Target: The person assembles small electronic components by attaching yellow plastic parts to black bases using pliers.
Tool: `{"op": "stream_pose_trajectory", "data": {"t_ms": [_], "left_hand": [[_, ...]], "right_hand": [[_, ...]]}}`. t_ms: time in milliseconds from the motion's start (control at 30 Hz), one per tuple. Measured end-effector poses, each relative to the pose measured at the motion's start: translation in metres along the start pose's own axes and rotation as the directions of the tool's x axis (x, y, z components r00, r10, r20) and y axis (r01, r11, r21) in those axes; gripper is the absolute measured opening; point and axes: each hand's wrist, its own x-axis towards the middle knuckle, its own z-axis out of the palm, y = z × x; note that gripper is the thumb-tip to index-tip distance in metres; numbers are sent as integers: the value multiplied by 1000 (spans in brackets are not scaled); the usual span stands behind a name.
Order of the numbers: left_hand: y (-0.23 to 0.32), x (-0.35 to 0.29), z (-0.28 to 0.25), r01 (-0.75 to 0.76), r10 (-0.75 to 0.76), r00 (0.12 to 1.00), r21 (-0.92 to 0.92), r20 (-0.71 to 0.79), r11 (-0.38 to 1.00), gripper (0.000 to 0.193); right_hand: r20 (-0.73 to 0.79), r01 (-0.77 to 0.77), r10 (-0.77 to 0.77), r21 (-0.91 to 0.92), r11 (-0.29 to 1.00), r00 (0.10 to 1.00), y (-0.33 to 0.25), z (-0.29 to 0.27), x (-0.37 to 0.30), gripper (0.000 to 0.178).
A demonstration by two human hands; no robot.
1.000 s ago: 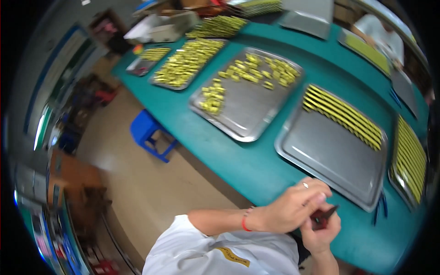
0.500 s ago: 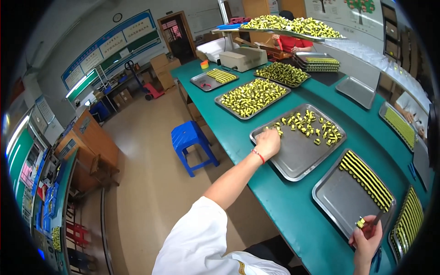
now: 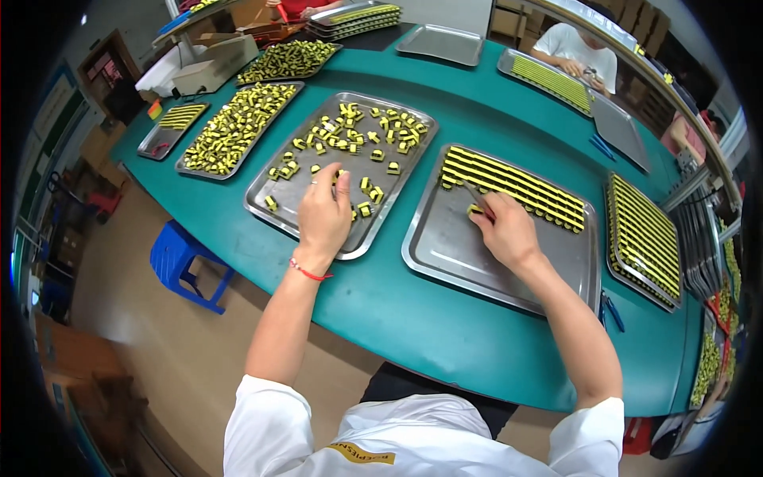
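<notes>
My left hand [image 3: 324,213] is over a metal tray [image 3: 278,199] of loose yellow-and-black components [image 3: 342,131]. Its thumb and fingertips close around one small component [image 3: 338,171], partly hidden by the fingers. My right hand [image 3: 511,230] grips slim metal tweezers [image 3: 474,192], mostly covered by the fingers. Another yellow-and-black component [image 3: 474,210] shows at those fingertips. The tweezers' tip points to the left end of the lined-up rows of components [image 3: 517,187] in a second tray [image 3: 461,246], whose near part is bare metal.
Farther left stand two heaped trays of components [image 3: 238,127] [image 3: 286,62] and a small tray [image 3: 151,147]. A full tray of rows [image 3: 644,238] and blue-handled pliers [image 3: 612,310] are on the right. Across the table sits a person in white [image 3: 584,52]. A blue stool [image 3: 187,262] stands left.
The view has swung right. My right hand has moved from the tray's near right side to the rows' left end. My left hand has shifted from the loose-component tray's left edge toward its middle.
</notes>
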Motion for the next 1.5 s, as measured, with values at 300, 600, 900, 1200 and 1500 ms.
{"op": "stream_pose_trajectory", "data": {"t_ms": [300, 600, 900, 1200, 1500], "left_hand": [[7, -2, -4, 76, -81, 996, -178, -23, 981, 32], [4, 1, -6, 108, -117, 993, -254, -21, 961, 28], [87, -34, -43, 222, -152, 975, -728, 163, 648, 32], [186, -119, -4, 319, 112, 883, -758, 455, 569, 36], [203, -123, -2, 281, 172, 834, -672, 525, 685, 40]], "right_hand": [[50, -81, 89, -147, 986, 995, -4, 28, 38, 16], [65, -133, 140, -104, 986, 988, -10, 17, 30, 18], [500, -497, 113, 756, 427, 858, -39, -96, -115, 34], [694, -662, 33, 699, -272, 719, -69, -90, -197, 41], [704, -681, -143, 583, -443, 696, -51, -80, -219, 36]]}}
